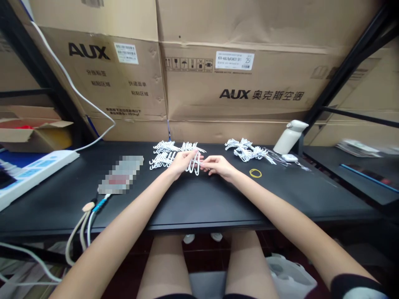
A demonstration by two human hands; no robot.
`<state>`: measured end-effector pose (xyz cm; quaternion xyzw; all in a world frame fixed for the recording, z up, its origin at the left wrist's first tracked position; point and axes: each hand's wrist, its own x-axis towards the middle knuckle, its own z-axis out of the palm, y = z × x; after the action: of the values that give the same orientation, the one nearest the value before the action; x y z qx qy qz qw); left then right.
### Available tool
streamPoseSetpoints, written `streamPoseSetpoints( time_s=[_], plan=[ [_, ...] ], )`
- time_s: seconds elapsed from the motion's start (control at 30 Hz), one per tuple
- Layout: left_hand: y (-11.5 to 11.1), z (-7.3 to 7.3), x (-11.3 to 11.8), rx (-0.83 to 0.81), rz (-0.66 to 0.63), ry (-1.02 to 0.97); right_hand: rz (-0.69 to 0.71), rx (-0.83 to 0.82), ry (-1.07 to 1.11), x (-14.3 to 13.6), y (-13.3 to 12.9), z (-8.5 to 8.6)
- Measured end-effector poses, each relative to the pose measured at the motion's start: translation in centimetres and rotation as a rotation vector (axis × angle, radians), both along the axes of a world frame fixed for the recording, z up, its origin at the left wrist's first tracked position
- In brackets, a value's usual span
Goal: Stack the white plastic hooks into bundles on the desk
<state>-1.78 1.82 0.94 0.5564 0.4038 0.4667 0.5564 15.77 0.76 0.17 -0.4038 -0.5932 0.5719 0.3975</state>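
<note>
My left hand point(183, 162) is closed on several white hooks point(197, 168), whose curved ends hang below the fingers. Close at its right, my right hand point(218, 167) has thumb and fingers pinched at the edge of the same hooks; whether a separate piece is in that pinch is too small to make out. Behind and to the left of my left hand lie bundles of similar white hooks point(162, 160) in rows. Another heap of white hooks point(249, 150) rests further right on the black table point(202, 203). A yellow rubber band point(255, 173) lies right of my right hand.
A white bottle point(289, 137) and a small white case point(289, 158) stand at the back right. On the left are a blurred-out phone-like device point(121, 174) with a cable and a white power strip point(37, 174). Large cardboard boxes point(193, 95) wall off the back.
</note>
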Motion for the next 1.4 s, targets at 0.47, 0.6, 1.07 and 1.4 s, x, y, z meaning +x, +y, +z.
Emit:
streamPoseSetpoints(
  time_s=[0.47,0.6,1.07,1.4],
  plan=[
    [-0.7,0.4,0.0,0.341,0.014,0.202,-0.052,0.075,0.06,-1.2,-0.6,-0.5],
    [-1.0,0.4,0.1,0.379,0.006,0.243,-0.01,0.236,-0.019,-1.2,-0.6,-0.9],
    [-0.9,0.0,0.6,0.187,-0.121,0.33,-0.086,0.913,-0.416,-0.9,-1.0,-0.9],
    [-2.0,-0.6,0.8,0.496,-0.016,0.541,-0.129,0.853,-0.421,-1.8,-1.8,-0.8]
  ],
)
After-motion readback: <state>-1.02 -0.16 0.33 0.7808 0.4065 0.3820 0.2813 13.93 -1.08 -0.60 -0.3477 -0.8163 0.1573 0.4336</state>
